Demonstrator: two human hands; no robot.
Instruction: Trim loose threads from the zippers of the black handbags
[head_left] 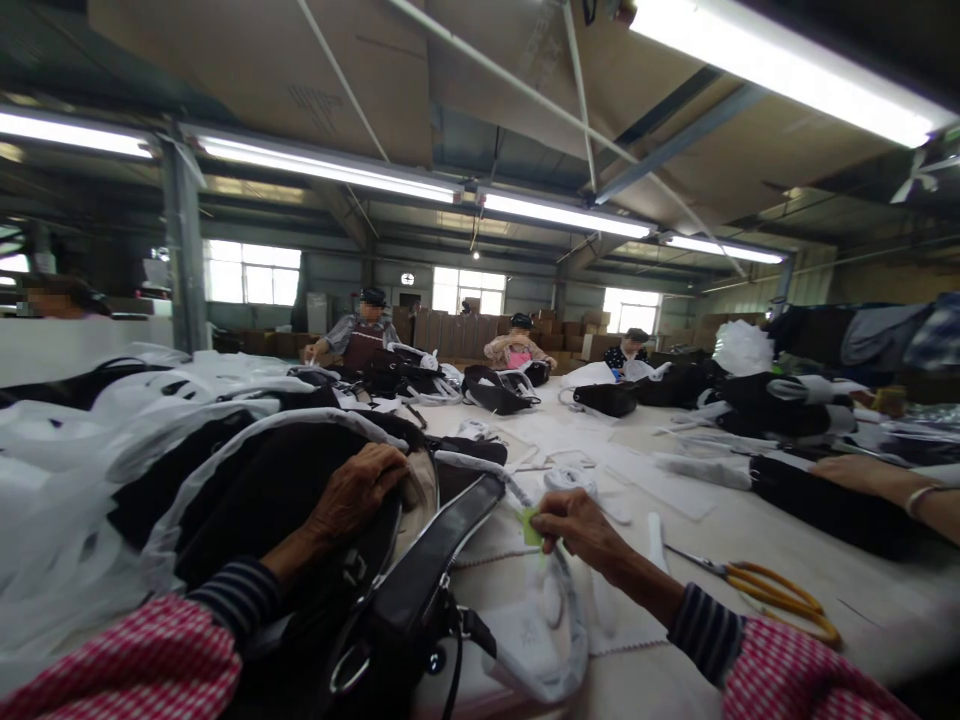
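A black handbag point(420, 560) lies in front of me with its zipped top open and a beige lining point(421, 490) showing. My left hand point(360, 492) rests over the bag's edge, its fingers curled at the lining; the fingertips are partly hidden. Between the thumb and fingers of my right hand point(574, 522) is a small yellow-green slip point(532, 528), held to the right of the bag. A strap wrapped in white padding point(574, 625) loops below that hand. White tissue and plastic wrap point(45, 500) are heaped left of the bag.
Yellow-handled scissors point(780, 590) lie on the white table point(637, 510) to the right. Beyond them, a co-worker's hand point(862, 480) is on another black bag point(817, 500). More black bags point(499, 390) sit across the table, where several people work.
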